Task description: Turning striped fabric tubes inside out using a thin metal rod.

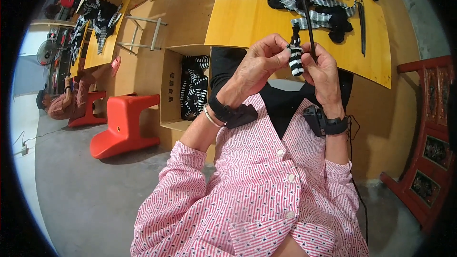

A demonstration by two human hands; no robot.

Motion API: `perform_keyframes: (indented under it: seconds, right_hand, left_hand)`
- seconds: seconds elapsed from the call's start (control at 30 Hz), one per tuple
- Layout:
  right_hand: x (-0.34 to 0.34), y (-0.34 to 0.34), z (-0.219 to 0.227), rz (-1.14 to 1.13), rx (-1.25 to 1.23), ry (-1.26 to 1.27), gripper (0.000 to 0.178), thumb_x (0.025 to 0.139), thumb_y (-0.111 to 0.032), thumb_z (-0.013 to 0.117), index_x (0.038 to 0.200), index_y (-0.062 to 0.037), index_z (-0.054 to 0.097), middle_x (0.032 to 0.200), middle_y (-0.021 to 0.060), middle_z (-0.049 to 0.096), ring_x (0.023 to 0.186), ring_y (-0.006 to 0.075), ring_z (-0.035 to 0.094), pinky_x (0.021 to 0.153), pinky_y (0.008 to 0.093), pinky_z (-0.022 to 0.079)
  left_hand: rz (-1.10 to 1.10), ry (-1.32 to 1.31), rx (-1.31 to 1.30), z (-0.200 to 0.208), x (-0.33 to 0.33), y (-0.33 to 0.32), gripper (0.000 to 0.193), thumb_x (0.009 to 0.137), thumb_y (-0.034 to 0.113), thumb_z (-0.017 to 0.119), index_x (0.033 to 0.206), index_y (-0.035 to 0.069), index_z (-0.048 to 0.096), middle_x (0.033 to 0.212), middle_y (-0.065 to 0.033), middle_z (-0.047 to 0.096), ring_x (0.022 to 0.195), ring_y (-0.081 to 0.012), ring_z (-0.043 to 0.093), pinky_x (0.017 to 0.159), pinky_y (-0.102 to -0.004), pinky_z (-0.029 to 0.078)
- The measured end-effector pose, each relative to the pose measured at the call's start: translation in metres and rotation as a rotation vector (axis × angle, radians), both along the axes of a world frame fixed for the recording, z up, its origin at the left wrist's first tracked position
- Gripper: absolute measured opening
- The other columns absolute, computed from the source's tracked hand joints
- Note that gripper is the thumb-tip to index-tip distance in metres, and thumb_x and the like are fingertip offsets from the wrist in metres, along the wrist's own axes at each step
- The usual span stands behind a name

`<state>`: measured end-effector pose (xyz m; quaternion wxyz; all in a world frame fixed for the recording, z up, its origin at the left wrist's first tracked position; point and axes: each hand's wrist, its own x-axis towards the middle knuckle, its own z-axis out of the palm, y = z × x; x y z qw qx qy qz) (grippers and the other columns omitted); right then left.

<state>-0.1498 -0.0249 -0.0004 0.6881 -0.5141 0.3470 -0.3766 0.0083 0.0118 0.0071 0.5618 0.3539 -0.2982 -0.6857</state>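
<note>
A small black-and-white striped knitted piece (pixel 295 63) is held up between my two hands, just over the table's near edge. My left hand (pixel 262 62) pinches its upper left side between thumb and fingers. The thumb of my right hand (pixel 324 74) presses close to its right side. Also in my right hand is a long thin black rod (pixel 307 16), its lower end among the fingers and its upper part reaching over the table. A dark narrow strip stands up from the top of the knitted piece. My right fingers partly hide the rod's end.
Grey-and-black striped knitted pieces (pixel 328 19) lie heaped on the yellow table (pixel 252 19), beside several thin black rods (pixel 362 28). A cardboard box (pixel 171 78) of striped knits stands below left. A red stool (pixel 124 126) is left; carved wooden furniture (pixel 428 147) is right. Another person (pixel 71 100) sits far left.
</note>
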Motion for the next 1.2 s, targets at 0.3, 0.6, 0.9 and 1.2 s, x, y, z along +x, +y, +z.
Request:
perform_keyframes:
  seconds: [0.3, 0.6, 0.9, 1.2]
  right_hand:
    - [0.002, 0.0, -0.005, -0.052, -0.035, -0.027, 0.018, 0.082, -0.022, 0.056, 0.086, -0.0057, 0.05, 0.071, -0.0043, 0.05, 0.06, 0.0018, 0.047, 0.049, 0.0144, 0.04]
    - [0.011, 0.002, -0.009, -0.167, -0.108, -0.092, 0.008, 0.085, -0.011, 0.049, 0.081, -0.0067, 0.044, 0.069, -0.0053, 0.043, 0.058, 0.0012, 0.04, 0.048, 0.014, 0.034]
    - [0.013, 0.0, -0.007, -0.185, -0.116, -0.023, 0.004, 0.083, -0.005, 0.047, 0.081, -0.0058, 0.044, 0.069, -0.0041, 0.042, 0.06, 0.0024, 0.04, 0.051, 0.0155, 0.034]
    - [0.012, -0.003, -0.011, -0.186, -0.187, 0.079, 0.005, 0.079, 0.001, 0.047, 0.079, -0.0029, 0.045, 0.068, -0.0022, 0.042, 0.061, 0.0064, 0.04, 0.056, 0.0194, 0.036]
  left_hand:
    - [0.003, -0.004, 0.055, -0.002, -0.006, 0.0, 0.008, 0.081, 0.002, 0.052, 0.077, 0.008, 0.049, 0.074, 0.0033, 0.05, 0.067, -0.0057, 0.049, 0.065, -0.0191, 0.041]
    - [0.094, -0.005, 0.077, -0.003, -0.009, -0.003, 0.007, 0.081, 0.003, 0.054, 0.077, 0.007, 0.049, 0.075, 0.0012, 0.052, 0.066, -0.0074, 0.05, 0.063, -0.0209, 0.043]
    - [0.105, -0.043, 0.076, -0.002, -0.01, -0.005, 0.006, 0.081, 0.005, 0.054, 0.077, 0.005, 0.049, 0.075, 0.0007, 0.052, 0.067, -0.0068, 0.05, 0.063, -0.0196, 0.042]
    - [0.135, -0.083, 0.022, -0.003, -0.013, -0.005, 0.007, 0.082, 0.004, 0.053, 0.076, 0.006, 0.049, 0.073, 0.0019, 0.052, 0.066, -0.005, 0.048, 0.06, -0.0183, 0.04]
